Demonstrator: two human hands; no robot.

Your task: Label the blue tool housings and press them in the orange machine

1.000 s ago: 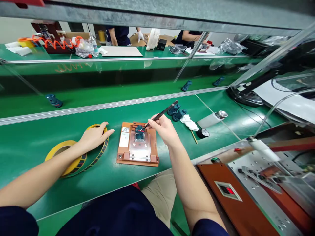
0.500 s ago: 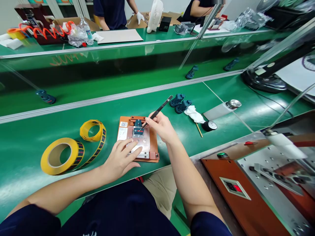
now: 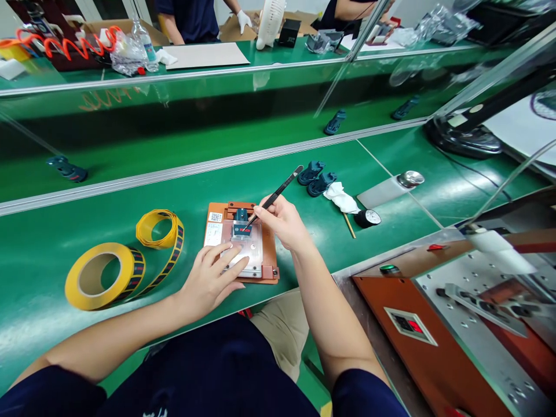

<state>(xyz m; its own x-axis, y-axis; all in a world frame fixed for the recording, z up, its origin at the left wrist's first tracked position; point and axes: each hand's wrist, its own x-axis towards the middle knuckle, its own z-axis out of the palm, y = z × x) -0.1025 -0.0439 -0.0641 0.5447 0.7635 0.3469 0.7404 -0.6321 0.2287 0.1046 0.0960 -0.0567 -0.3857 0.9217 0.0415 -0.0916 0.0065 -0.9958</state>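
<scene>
My right hand (image 3: 280,219) pinches a pair of black tweezers (image 3: 282,188), their tips down at a dark label (image 3: 242,230) with red lettering. The label lies on a dark blue-green plastic part (image 3: 241,215) seated in an orange-brown fixture (image 3: 270,255). Fingers spread, my left hand (image 3: 212,275) rests flat on the clear plate (image 3: 256,246) of the fixture, just below the label. Whether the label is stuck to the part I cannot tell.
Left of the fixture stand a yellow label roll (image 3: 93,278) and its loose coil (image 3: 158,229). To the right lie blue-green parts (image 3: 321,183), a white cloth (image 3: 341,198), a dial gauge (image 3: 367,218) and a bottle (image 3: 388,190). An orange machine (image 3: 399,301) flanks the bench; people work beyond the belt (image 3: 182,147).
The whole view has shifted slightly. Both hands keep nearly the same place on the fixture, with the tweezer tips still at the label. Blue-green parts on the belt have moved slightly left.
</scene>
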